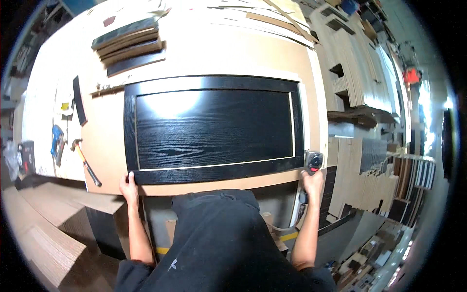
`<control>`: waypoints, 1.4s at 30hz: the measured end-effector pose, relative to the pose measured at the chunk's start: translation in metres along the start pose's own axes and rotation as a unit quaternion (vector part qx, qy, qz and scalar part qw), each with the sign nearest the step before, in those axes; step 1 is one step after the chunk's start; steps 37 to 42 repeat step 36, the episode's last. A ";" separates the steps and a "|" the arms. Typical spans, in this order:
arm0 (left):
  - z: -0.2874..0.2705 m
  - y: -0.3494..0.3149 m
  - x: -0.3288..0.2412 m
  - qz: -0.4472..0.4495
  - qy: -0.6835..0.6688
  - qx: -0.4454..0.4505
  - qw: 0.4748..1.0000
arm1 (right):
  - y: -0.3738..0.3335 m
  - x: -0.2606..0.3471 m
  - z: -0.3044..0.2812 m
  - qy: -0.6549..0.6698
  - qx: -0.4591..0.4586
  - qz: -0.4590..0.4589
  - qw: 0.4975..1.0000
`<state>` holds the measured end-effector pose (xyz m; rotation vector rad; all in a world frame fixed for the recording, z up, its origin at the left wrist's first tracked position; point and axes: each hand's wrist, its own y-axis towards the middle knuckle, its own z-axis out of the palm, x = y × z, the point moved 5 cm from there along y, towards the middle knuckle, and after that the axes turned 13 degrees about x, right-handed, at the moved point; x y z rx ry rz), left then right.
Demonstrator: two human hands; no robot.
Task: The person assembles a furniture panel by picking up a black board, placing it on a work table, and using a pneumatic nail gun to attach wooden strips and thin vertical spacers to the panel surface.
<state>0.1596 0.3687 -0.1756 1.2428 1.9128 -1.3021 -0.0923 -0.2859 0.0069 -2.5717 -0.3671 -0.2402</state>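
A black wood-grain cabinet door point(214, 129), with a raised frame and a pale line around its inner panel, lies flat on the worktable in front of me. My left hand point(129, 188) holds its near left corner, thumb at the edge and the other fingers partly hidden. At the near right corner is my right hand point(313, 184), its thumb by the door's edge. A dark tape measure point(314, 160) with a red part sits right at that hand's fingertips, beside the door. Whether those fingers grip the tape measure or the door is unclear.
A hammer point(86, 163) and a blue tool point(57, 141) lie left of the door on the worktable point(104, 117). Dark strips point(129, 44) are stacked at the far left. Thin offcuts point(272, 22) lie at the back. Stacked boards point(58, 238) stand lower left; more panels point(357, 180) are at right.
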 end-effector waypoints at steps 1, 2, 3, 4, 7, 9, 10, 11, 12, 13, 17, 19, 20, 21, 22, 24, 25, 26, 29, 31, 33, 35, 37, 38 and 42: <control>-0.001 0.001 0.001 -0.011 0.002 0.001 1.000 | 0.017 -0.010 -0.008 0.021 -0.001 -0.016 1.000; 0.000 -0.003 0.001 -0.013 -0.020 0.001 1.000 | 0.036 -0.019 -0.016 0.040 -0.011 -0.027 0.999; -0.001 -0.003 0.000 -0.025 0.011 -0.007 1.000 | 0.055 -0.029 -0.022 0.033 -0.008 -0.015 0.999; 0.001 -0.006 -0.003 -0.018 0.024 -0.004 1.000 | 0.077 -0.037 -0.026 0.013 0.001 0.019 1.000; 0.003 -0.009 -0.014 0.017 0.121 -0.041 0.992 | 0.132 -0.043 -0.034 -0.014 -0.029 -0.020 0.999; 0.004 -0.009 -0.015 0.001 0.172 -0.099 0.980 | 0.170 -0.038 -0.035 -0.058 -0.028 0.012 0.998; 0.007 -0.008 -0.012 -0.017 0.187 -0.102 0.977 | 0.185 -0.032 -0.031 -0.048 -0.015 -0.006 0.999; 0.010 -0.007 -0.009 -0.027 0.196 -0.121 0.973 | 0.198 -0.029 -0.029 -0.052 -0.018 -0.008 0.998; 0.013 -0.007 -0.007 -0.036 0.202 -0.133 0.970 | 0.209 -0.026 -0.029 -0.056 -0.040 -0.018 0.997; 0.014 -0.007 -0.006 -0.038 0.197 -0.159 0.967 | 0.217 -0.022 -0.023 -0.070 -0.052 -0.049 0.995; 0.014 -0.001 -0.002 -0.060 0.158 -0.159 0.973 | 0.238 -0.013 0.003 -0.025 -0.030 -0.083 0.996; 0.010 0.005 0.002 -0.081 0.109 -0.141 0.981 | 0.231 -0.013 0.008 -0.024 -0.045 -0.103 0.993; 0.008 0.008 -0.002 -0.045 0.114 -0.144 0.982 | 0.222 -0.014 0.008 -0.032 -0.087 -0.122 0.988; 0.005 0.008 -0.001 -0.076 0.149 -0.136 0.976 | 0.215 -0.018 0.011 -0.026 -0.074 -0.120 0.990; 0.003 0.008 -0.002 -0.113 0.178 -0.121 0.970 | 0.199 -0.020 0.009 -0.043 -0.139 -0.152 0.978; 0.006 0.008 -0.015 -0.097 0.204 -0.098 0.969 | 0.166 -0.025 0.013 -0.037 -0.210 -0.175 0.961; 0.012 0.008 -0.025 -0.046 0.203 -0.096 0.973 | 0.148 -0.027 0.018 -0.014 -0.230 -0.179 0.956; 0.015 0.005 -0.033 -0.008 0.204 -0.088 0.975 | 0.136 -0.030 0.030 0.022 -0.184 -0.170 0.968; 0.026 0.012 -0.051 0.038 0.185 -0.052 0.981 | 0.114 -0.040 0.070 0.057 -0.063 -0.089 0.992; 0.033 0.018 -0.061 0.072 0.181 -0.040 0.980 | 0.111 -0.039 0.087 0.079 -0.066 -0.066 0.992; 0.033 0.021 -0.067 0.093 0.199 -0.054 0.974 | 0.110 -0.042 0.090 0.140 -0.073 -0.046 0.986; 0.035 0.026 -0.073 0.123 0.257 -0.063 0.956 | 0.116 -0.043 0.089 0.174 -0.016 0.003 0.985; 0.044 0.033 -0.077 0.139 0.249 -0.050 0.957 | 0.115 -0.043 0.086 0.150 -0.012 0.032 0.988; 0.044 0.033 -0.077 0.139 0.249 -0.050 0.957 | 0.115 -0.043 0.086 0.150 -0.012 0.032 0.988; 0.044 0.033 -0.077 0.139 0.249 -0.050 0.957 | 0.115 -0.043 0.086 0.150 -0.012 0.032 0.988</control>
